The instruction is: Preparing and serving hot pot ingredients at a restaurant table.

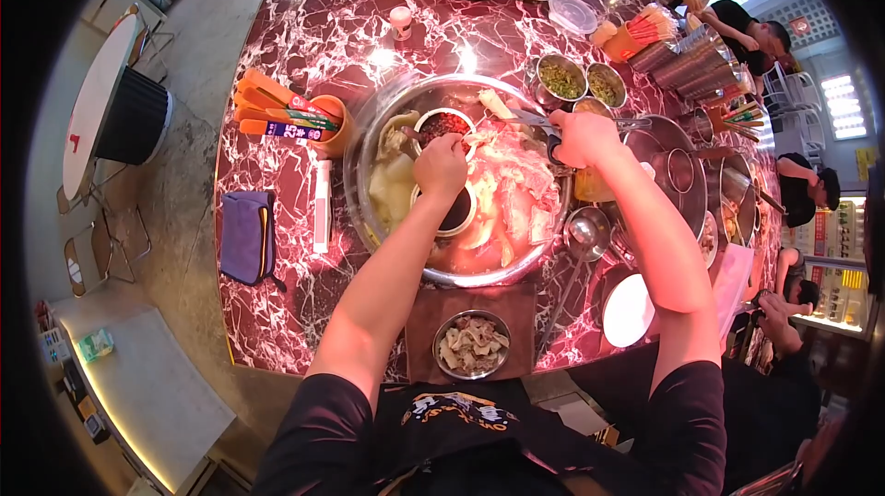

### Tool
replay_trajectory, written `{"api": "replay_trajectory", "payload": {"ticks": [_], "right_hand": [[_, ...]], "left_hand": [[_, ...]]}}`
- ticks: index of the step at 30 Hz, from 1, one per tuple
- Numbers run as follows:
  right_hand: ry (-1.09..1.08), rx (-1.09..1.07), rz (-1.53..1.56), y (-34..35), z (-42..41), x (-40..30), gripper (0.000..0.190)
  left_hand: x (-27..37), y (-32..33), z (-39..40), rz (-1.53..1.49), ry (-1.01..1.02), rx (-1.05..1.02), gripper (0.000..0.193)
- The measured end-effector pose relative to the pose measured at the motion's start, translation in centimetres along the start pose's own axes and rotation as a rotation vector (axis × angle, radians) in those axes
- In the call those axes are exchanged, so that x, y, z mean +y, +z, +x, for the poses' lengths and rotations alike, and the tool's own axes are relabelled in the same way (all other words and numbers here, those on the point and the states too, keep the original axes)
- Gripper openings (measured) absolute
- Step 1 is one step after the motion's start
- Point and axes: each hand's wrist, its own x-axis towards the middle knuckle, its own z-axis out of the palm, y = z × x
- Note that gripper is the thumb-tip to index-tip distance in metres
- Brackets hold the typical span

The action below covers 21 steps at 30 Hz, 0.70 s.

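Note:
A wide metal basin of meat pieces and pale chunks is before me. My left hand is over the basin with its fingers curled, at the near rim of a white bowl of chopped red chilli. Whether it grips something is hidden. Below it, partly covered by my wrist, sits a bowl of dark sauce. My right hand holds scissors by their dark handles, the blades pointing left over the basin's upper right. Reddish meat is heaped under and beside the blades.
Close to me stands a metal bowl of sliced meat. Left are an orange holder and a purple pouch. A ladle, pots and herb bowls crowd the right. Other people are at the far right.

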Motion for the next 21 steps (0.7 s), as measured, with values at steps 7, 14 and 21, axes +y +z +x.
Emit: {"api": "replay_trajectory", "payload": {"ticks": [7,14,21], "right_hand": [[-0.023,0.036,0.037,2.6,1.0,1.7,0.047],[0.035,0.144,0.090,1.0,-8.3,0.5,0.041],[0.192,0.179,0.509,5.9,-25.0,-5.4,0.060]], "left_hand": [[0.6,0.1,0.1,0.004,0.013,-0.057,0.019],[-0.1,-3.4,-2.5,-0.087,0.096,0.009,0.020],[0.4,-15.0,-12.7,0.066,0.411,-0.023,0.016]]}}
